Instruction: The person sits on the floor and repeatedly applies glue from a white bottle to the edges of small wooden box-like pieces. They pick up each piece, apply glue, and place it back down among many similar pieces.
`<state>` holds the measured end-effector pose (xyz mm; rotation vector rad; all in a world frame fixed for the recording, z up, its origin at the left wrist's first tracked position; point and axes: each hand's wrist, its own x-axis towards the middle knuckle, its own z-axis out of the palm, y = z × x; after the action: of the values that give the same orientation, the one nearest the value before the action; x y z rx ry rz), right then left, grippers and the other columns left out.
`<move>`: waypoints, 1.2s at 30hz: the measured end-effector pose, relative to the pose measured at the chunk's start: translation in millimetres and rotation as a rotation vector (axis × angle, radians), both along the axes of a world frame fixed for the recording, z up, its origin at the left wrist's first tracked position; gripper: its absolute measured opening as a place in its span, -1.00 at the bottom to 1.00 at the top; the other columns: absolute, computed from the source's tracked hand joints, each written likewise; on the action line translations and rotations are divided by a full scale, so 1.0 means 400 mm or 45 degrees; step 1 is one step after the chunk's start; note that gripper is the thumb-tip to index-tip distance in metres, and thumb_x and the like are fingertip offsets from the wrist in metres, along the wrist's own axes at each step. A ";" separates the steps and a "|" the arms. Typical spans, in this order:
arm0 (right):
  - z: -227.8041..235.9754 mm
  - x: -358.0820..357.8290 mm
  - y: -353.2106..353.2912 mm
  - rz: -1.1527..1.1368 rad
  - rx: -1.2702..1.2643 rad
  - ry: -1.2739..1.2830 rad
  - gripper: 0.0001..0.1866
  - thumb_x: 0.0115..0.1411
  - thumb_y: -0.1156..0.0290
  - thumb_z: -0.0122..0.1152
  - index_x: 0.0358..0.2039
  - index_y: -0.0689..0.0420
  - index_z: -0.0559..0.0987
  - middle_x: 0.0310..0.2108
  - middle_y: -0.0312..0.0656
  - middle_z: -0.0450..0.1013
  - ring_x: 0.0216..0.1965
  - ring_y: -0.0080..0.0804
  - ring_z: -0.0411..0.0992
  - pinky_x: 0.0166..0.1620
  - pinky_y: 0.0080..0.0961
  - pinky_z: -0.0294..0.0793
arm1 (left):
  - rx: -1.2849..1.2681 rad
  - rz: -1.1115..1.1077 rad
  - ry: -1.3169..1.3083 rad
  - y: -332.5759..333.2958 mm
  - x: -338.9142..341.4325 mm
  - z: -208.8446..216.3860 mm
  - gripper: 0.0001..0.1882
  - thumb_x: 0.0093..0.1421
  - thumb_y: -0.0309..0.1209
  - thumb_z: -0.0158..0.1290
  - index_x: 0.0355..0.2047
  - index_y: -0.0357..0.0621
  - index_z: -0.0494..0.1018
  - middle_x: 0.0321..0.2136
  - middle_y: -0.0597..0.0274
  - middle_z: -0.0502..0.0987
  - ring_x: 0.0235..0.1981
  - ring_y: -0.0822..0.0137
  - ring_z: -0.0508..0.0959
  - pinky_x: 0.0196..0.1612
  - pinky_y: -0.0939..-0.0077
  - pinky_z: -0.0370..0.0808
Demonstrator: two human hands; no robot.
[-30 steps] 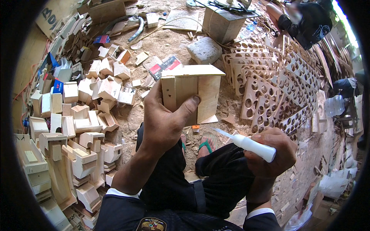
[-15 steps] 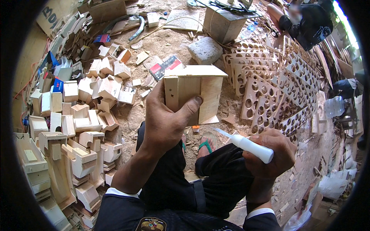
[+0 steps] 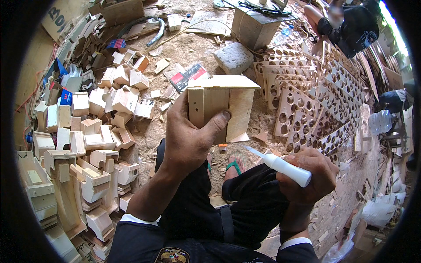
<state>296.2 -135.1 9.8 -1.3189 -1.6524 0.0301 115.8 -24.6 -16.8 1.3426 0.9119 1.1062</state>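
- Sawdust-brown floor [image 3: 199, 47] spreads out below us, littered with wood scraps, a pale stone block [image 3: 233, 58] sitting up ahead and a grey stand [image 3: 255, 30] just past it.
- Off to our upper right we've got a co-worker [image 3: 357, 30] in dark clothes, low down beyond a big spread of wooden panels [image 3: 302, 107] punched with round holes.
- Containers: small wooden boxes [image 3: 125, 100] lie heaped on our left, many open-sided, and nearer us stands a stack of bigger wooden pieces [image 3: 97, 186].
- Over at far right, a clear plastic jug [image 3: 380, 122]; what's in it, we can't tell.
- And centre stage, the wooden box [image 3: 239, 111] is up in the air over our knees, our left hand [image 3: 188, 136] clamped on its left side, thumb across the front.
- Our right hand [image 3: 311, 171] is wrapped round a white squeeze bottle [image 3: 287, 168], nozzle aimed up-left; how full, we can't see.
- Edges: that nozzle tip sits just below the box's lower right corner, our two hands well apart.
- Between heap and panels runs a strip of floor, our sandalled feet [image 3: 237, 164] planted on it.
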 end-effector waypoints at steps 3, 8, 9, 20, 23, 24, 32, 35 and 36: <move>-0.018 0.003 -0.009 -0.087 0.016 0.093 -0.69 -0.11 0.29 0.51 -0.52 0.13 0.51 -0.65 -0.21 0.51 -0.62 -0.37 0.51 -0.48 -0.49 0.52 | -0.033 -0.038 -0.051 0.006 0.000 -0.003 -0.64 0.08 -0.49 0.15 -0.13 -0.38 0.36 -0.33 0.05 0.54 -0.29 0.29 0.60 -0.21 0.44 0.57; -0.044 0.019 -0.018 -0.315 0.149 0.281 -0.40 0.06 -0.09 0.29 -0.36 0.29 0.41 -0.56 -0.14 0.37 -0.69 -0.44 0.38 -0.68 -0.62 0.35 | 0.108 0.069 -0.119 0.144 -0.079 -0.094 -0.64 0.07 -0.46 0.17 -0.13 -0.35 0.40 -0.27 0.15 0.56 -0.26 0.38 0.56 -0.15 0.47 0.51; -0.048 0.019 -0.022 -0.310 0.145 0.348 -0.38 0.08 -0.10 0.26 -0.34 0.32 0.39 -0.53 -0.13 0.35 -0.70 -0.44 0.37 -0.71 -0.65 0.33 | 0.214 0.198 -0.163 0.188 -0.094 -0.136 -0.72 0.06 -0.53 0.14 -0.21 -0.39 0.43 -0.34 0.10 0.57 -0.30 0.39 0.57 -0.21 0.49 0.53; -0.066 -0.012 0.006 -0.543 0.215 0.166 -0.27 0.09 -0.28 0.09 -0.36 0.30 0.33 -0.55 -0.16 0.28 -0.74 -0.44 0.31 -0.73 -0.64 0.31 | -0.431 -0.673 0.781 -0.005 0.108 -0.766 -0.57 0.09 -0.23 0.17 -0.08 -0.20 0.47 -0.22 0.03 0.55 -0.14 0.20 0.53 -0.15 0.43 0.49; -0.074 -0.020 0.012 -0.567 0.125 0.286 -0.27 0.08 -0.29 0.08 -0.32 0.28 0.31 -0.56 -0.18 0.25 -0.75 -0.43 0.31 -0.75 -0.62 0.28 | -0.296 -1.254 0.224 0.023 0.140 -0.821 -0.57 0.14 -0.13 0.15 -0.16 -0.24 0.49 -0.28 0.08 0.57 -0.18 0.27 0.55 -0.18 0.43 0.49; -0.074 -0.019 0.016 -0.550 0.135 0.293 -0.28 0.09 -0.28 0.07 -0.32 0.28 0.31 -0.56 -0.18 0.25 -0.75 -0.43 0.31 -0.75 -0.62 0.27 | -0.289 -1.258 0.219 0.048 0.129 -0.825 -0.58 0.14 -0.13 0.14 -0.18 -0.25 0.50 -0.29 0.09 0.58 -0.20 0.30 0.56 -0.19 0.42 0.49; -0.073 -0.009 0.032 -0.505 0.143 0.362 -0.30 0.08 -0.24 0.15 -0.35 0.29 0.30 -0.56 -0.17 0.27 -0.76 -0.48 0.30 -0.76 -0.65 0.28 | -1.159 1.018 -0.797 0.459 -0.466 -0.900 -0.76 0.19 -0.29 0.10 -0.37 -0.22 0.39 -0.58 0.18 0.43 -0.66 0.35 0.45 -0.66 0.53 0.44; -0.067 -0.020 0.035 -0.383 0.081 0.479 -0.32 0.03 -0.19 0.26 -0.37 0.27 0.32 -0.63 -0.19 0.30 -0.77 -0.49 0.32 -0.75 -0.65 0.31 | -1.085 1.281 -0.974 0.532 -0.617 -0.930 -0.62 0.09 -0.13 0.22 -0.56 -0.11 0.34 -0.76 0.36 0.33 -0.78 0.44 0.34 -0.76 0.60 0.28; -0.061 -0.020 0.037 -0.367 0.065 0.491 -0.33 0.03 -0.18 0.26 -0.38 0.27 0.32 -0.64 -0.19 0.31 -0.77 -0.49 0.32 -0.75 -0.65 0.31 | -1.153 1.282 -0.931 0.546 -0.630 -0.941 -0.58 0.07 -0.05 0.22 -0.60 -0.05 0.33 -0.84 0.41 0.23 -0.79 0.45 0.29 -0.76 0.63 0.26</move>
<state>288.2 -120.2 -14.7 -1.4011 -1.1247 0.0657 -136.2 193.7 -393.4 -0.3551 1.2904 1.4678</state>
